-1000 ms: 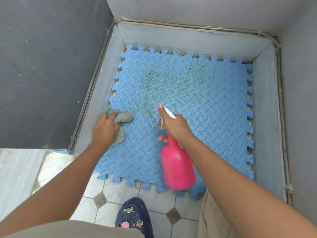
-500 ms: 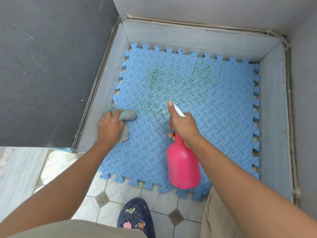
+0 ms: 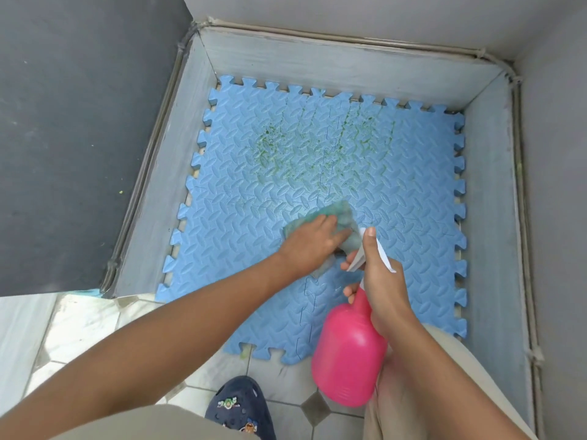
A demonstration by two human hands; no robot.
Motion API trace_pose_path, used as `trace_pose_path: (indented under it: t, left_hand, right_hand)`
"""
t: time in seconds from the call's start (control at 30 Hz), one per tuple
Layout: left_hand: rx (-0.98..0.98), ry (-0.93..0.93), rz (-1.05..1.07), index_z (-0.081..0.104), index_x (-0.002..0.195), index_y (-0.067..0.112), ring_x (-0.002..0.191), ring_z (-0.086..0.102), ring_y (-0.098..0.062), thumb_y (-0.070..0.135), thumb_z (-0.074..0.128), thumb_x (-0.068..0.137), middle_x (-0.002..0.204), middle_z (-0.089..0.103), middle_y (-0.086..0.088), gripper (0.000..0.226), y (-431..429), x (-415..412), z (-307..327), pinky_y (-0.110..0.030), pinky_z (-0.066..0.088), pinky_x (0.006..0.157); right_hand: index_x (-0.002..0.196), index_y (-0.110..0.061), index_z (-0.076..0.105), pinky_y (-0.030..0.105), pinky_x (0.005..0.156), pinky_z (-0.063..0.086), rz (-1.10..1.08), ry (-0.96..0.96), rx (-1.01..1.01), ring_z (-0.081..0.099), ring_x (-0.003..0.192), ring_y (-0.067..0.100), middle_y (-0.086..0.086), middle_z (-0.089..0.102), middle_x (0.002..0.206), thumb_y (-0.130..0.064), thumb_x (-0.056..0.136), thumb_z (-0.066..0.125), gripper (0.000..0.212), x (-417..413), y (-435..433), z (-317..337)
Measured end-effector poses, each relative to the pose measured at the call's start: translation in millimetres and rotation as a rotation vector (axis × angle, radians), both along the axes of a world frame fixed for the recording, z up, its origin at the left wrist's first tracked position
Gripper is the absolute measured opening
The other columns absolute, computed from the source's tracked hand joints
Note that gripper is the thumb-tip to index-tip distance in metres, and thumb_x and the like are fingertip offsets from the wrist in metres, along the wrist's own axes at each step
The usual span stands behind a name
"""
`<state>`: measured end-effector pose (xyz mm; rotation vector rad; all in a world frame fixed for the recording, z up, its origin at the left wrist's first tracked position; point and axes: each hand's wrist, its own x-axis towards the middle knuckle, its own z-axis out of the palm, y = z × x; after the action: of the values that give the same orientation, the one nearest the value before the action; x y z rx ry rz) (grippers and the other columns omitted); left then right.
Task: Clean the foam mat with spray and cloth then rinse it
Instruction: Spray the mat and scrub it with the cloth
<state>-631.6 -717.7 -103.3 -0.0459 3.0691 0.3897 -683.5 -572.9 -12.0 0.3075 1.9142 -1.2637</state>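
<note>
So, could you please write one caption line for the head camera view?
Left hand wipes blue interlocking foam mat with green cloth; right hand holds pink plastic spray bottle.

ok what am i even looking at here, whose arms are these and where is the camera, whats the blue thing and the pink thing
There is no machine here: these are a person's two bare arms, seen from a wide-angle camera worn on their head, looking forward and down. The blue foam mat, with puzzle-shaped edges, lies flat in a shallow grey-walled corner. It has green stains on its far half. The left hand presses a greenish cloth onto the mat, near the middle. The right hand grips the neck of a pink spray bottle, held above the mat's near edge. At the bottom you see a tiled floor and the person's dark shoe.
</note>
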Motion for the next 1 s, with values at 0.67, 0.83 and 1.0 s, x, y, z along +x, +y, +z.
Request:
trace_pose_path:
  t: [0.67, 0.83, 1.0]
  left_hand:
    - [-0.038, -0.044, 0.943, 0.046, 0.145, 0.010, 0.106, 0.048, -0.042, 0.012, 0.056, 0.096, 0.118, 0.049, -0.027, 0.049, -170.7, 76.1, 3.9, -0.048, 0.043, 0.095]
    - [-0.047, -0.040, 0.934, 0.046, 0.145, 0.009, 0.105, 0.050, -0.041, 0.014, 0.057, 0.096, 0.119, 0.049, -0.027, 0.050, -173.0, 77.3, 2.6, -0.048, 0.043, 0.096]
    - [-0.038, -0.032, 0.940, 0.048, 0.143, 0.008, 0.103, 0.050, -0.040, 0.013, 0.058, 0.095, 0.115, 0.050, -0.026, 0.049, -174.0, 77.5, -0.2, -0.046, 0.043, 0.095]
  right_hand:
    - [0.068, -0.012, 0.055, 0.027, 0.047, 0.047, 0.388, 0.051, 0.020, 0.072, 0.050, 0.029, 0.008, 0.067, 0.065, -0.082, 0.088, 0.045, 0.074, -5.0, -62.6, 20.6]
    - [0.074, -0.011, 0.057, 0.027, 0.047, 0.048, 0.472, 0.073, 0.002, 0.075, 0.056, 0.034, 0.009, 0.067, 0.069, -0.083, 0.086, 0.050, 0.073, -31.3, -95.9, 20.6]
    - [0.079, -0.009, 0.065, 0.041, 0.053, 0.060, 0.478, 0.128, -0.052, 0.075, 0.055, 0.030, 0.010, 0.073, 0.079, -0.082, 0.086, 0.051, 0.074, -51.7, -136.2, 18.3]
